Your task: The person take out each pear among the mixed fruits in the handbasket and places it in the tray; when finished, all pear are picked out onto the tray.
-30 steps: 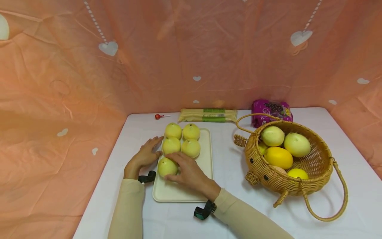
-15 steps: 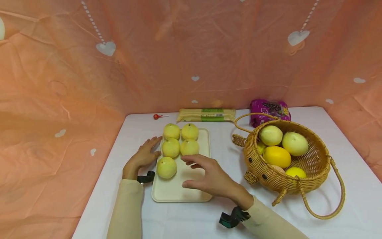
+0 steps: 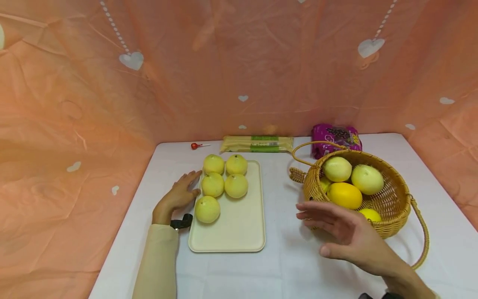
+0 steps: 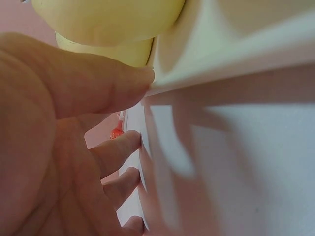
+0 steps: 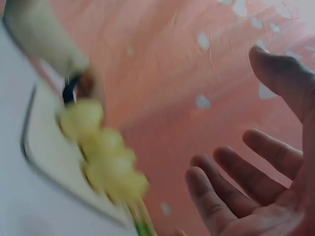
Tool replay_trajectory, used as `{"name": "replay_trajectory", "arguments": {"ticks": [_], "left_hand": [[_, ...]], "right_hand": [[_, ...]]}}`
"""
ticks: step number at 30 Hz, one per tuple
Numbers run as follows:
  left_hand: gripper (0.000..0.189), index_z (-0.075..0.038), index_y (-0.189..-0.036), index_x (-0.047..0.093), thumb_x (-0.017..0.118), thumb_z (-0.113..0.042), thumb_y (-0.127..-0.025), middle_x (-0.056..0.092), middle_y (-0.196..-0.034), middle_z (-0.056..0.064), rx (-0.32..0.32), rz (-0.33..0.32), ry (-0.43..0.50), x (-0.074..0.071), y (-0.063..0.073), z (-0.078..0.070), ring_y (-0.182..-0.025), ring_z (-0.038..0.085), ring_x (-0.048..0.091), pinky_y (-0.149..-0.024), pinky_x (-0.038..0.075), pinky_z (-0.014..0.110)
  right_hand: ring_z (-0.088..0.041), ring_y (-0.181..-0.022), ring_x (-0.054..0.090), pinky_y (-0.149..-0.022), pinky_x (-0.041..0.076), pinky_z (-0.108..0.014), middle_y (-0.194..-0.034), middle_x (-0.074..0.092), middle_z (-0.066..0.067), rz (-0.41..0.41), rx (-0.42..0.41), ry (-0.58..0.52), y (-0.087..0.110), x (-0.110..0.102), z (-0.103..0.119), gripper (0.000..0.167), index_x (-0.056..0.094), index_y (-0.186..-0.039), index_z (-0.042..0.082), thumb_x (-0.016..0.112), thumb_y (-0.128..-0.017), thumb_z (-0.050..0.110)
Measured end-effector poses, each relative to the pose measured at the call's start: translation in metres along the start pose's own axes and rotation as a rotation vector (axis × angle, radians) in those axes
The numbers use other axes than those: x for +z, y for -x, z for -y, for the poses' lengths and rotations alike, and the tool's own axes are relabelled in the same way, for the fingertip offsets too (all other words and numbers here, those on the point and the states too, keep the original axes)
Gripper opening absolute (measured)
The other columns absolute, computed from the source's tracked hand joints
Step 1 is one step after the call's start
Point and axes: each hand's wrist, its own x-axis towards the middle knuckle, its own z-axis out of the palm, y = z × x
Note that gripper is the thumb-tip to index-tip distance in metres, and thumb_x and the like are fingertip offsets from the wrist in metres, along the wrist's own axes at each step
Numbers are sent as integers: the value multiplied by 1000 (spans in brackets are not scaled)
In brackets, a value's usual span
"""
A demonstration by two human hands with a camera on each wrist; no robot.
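**Five pale yellow pears (image 3: 213,185) on a cream tray (image 3: 242,236)**

The pears sit inside the tray, along its left side and far end: two at the far end, two next to those, and one alone nearer the person by the left rim. The tray's near end and right side show bare surface.

The left hand (image 3: 178,196) is at the left of the tray, its thumb at the rim. The left wrist view shows its fingers straight, with gaps between them, the fingertips down beside the tray's edge.

The right hand (image 3: 352,238) is well to the right of the tray, raised in front of the wicker basket (image 3: 396,220). Its fingers are loosely bent and the thumb stands wide of them; the right wrist view shows the palm bare and small gaps between some fingers.

The basket, also right of the tray, has looped handles and holds two pale greenish fruits (image 3: 367,179), an orange-yellow oval fruit (image 3: 344,195) and a bright yellow fruit (image 3: 369,214), this last partly behind the right hand.

Beyond the tray's far end lie a red lollipop (image 3: 194,146) and a long yellow packet with green bands (image 3: 239,144). Farther right of the tray, behind the basket, is a purple packet (image 3: 321,137) printed with dark grapes.
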Motion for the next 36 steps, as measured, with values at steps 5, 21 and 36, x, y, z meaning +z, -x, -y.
{"name": "replay_trajectory", "arguments": {"ticks": [5,21,36], "left_hand": [[72,-12,-174,29,55,-15,-107,14,-182,26,11,-2,-8,-1,0,0,-169,51,-1,-133,-6,74],[73,-9,-173,30,57,-16,-106,14,-181,28,28,-8,-13,-1,0,1,-169,53,-1,-132,-5,75],[72,-10,-174,30,56,-15,-107,15,-181,27,20,-10,-20,-1,1,0,-169,53,1,-133,-5,73]], "right_hand": [[-23,-143,65,-111,57,-28,-163,54,-24,-57,21,143,27,-43,30,80,39,-156,-22,66,-82,-35],[16,-118,64,-89,54,-4,-139,69,23,-107,442,882,2,-142,62,69,63,-153,14,89,-90,6],[-41,-114,76,-96,64,-55,-127,79,-25,101,634,1141,-65,-154,41,66,71,-137,-8,90,-91,35]]}}
